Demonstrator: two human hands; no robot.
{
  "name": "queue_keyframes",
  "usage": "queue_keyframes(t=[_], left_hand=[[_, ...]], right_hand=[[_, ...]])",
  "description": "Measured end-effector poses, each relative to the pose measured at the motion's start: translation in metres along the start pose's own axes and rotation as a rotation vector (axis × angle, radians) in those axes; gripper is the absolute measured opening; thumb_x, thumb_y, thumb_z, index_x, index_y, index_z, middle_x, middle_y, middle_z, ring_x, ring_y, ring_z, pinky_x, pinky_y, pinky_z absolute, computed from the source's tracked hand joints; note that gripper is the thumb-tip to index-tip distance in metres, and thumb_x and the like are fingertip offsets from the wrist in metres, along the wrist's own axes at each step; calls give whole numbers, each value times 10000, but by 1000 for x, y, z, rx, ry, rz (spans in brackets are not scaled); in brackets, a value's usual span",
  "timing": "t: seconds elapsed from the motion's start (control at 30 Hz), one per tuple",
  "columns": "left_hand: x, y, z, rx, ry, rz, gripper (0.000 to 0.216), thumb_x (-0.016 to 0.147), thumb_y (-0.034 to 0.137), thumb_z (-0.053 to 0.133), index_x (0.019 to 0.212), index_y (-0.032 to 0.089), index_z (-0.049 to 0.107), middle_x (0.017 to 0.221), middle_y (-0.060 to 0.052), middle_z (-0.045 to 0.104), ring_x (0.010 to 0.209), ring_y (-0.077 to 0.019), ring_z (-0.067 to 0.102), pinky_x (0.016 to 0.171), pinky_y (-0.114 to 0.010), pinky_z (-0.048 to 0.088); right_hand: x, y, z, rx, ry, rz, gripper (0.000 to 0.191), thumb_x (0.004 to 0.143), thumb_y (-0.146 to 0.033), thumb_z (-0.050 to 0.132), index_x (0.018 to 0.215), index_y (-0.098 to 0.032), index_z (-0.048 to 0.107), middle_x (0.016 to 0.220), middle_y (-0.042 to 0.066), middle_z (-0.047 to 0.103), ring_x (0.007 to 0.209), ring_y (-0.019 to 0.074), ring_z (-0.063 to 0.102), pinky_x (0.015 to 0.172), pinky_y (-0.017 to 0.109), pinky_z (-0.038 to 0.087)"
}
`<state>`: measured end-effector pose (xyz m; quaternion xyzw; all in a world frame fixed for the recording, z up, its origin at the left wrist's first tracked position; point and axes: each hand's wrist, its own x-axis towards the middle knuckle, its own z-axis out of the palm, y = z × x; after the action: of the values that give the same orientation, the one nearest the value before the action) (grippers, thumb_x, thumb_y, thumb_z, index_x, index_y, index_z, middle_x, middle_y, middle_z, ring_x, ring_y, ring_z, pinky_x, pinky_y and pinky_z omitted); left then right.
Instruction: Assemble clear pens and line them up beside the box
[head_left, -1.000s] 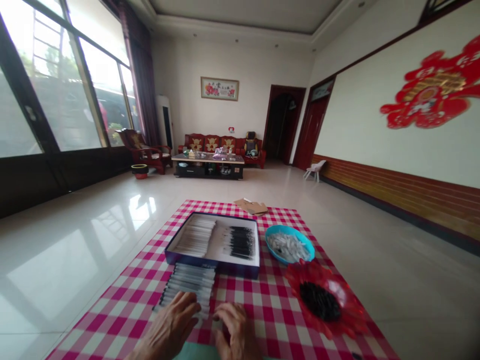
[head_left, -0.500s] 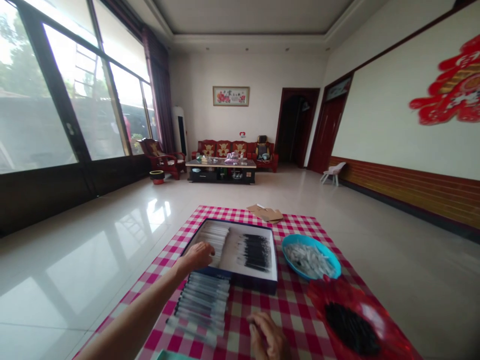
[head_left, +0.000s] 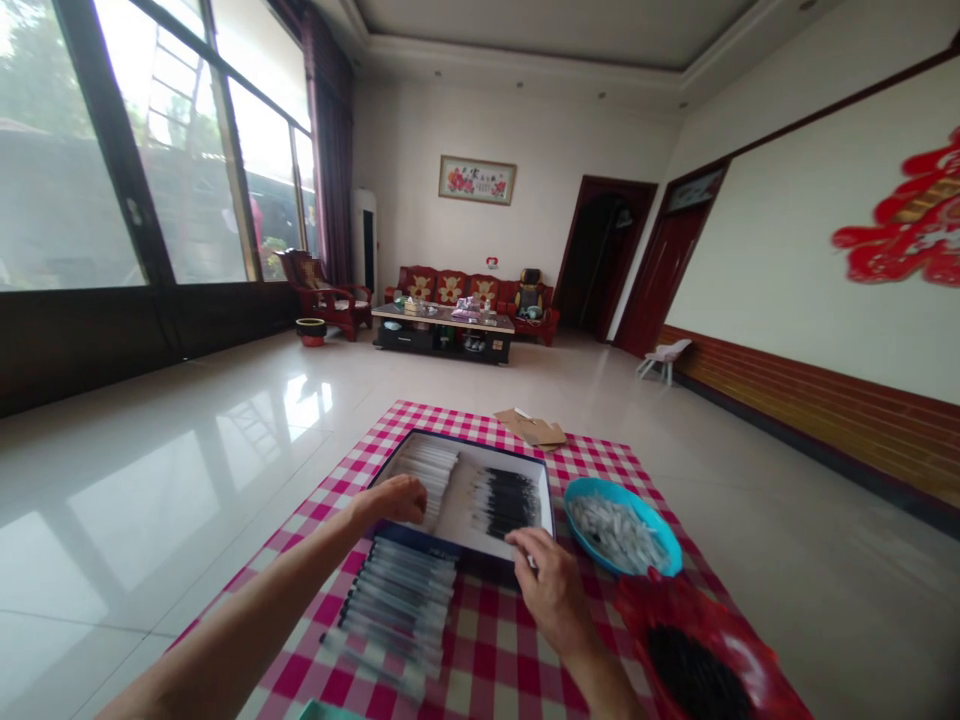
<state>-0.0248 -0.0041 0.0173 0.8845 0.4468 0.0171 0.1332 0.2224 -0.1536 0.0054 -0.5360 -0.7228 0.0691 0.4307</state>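
Observation:
A shallow dark-blue box lies on the red-and-white checked tablecloth. Inside it sit a bundle of clear tubes on the left and a bundle of black-tipped refills on the right. My left hand reaches into the box's left side, fingers curled over the clear tubes. My right hand rests at the box's near right corner, fingers bent. A row of several clear pens lies in front of the box.
A blue bowl of small pale parts and a red flower-shaped dish of black bits stand to the right. Cardboard pieces lie at the table's far edge. Beyond are a glossy tiled floor, a coffee table and a red sofa.
My left hand went from the pen row forward into the box's left side. My right hand moved from the near table edge up to the box's near right corner.

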Motion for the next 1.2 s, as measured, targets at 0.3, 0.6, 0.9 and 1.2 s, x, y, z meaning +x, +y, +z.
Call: queue_keyframes(t=[0.3,0.6,0.9,1.2], left_hand=[[-27,12,-11,-74,335,55,156,822,191,485,839,173,639,779,-24,658,727,-160,608,670,-235,419],[-66,42,9,-228,521,115,123,886,224,457,834,189,562,782,-8,617,729,-143,590,669,-227,411],[-88,64,30,-311,555,154,196,916,226,430,926,198,623,787,-19,599,723,-142,597,659,-223,417],[-93,83,48,-336,524,143,210,922,236,437,951,209,643,763,-17,641,713,-148,621,633,-211,418]], right_hand=[[72,35,36,-288,-461,112,309,606,-22,535,686,-211,767,733,51,756,778,209,699,718,237,471],[68,35,44,-463,-523,185,278,662,-37,550,751,-201,755,844,88,754,819,223,686,683,240,445],[74,32,47,-516,-613,241,193,724,-49,593,746,-171,740,844,93,742,887,230,679,727,245,463],[77,31,53,-469,-622,292,252,879,-314,595,1093,-180,591,1101,59,613,933,182,619,783,352,520]])
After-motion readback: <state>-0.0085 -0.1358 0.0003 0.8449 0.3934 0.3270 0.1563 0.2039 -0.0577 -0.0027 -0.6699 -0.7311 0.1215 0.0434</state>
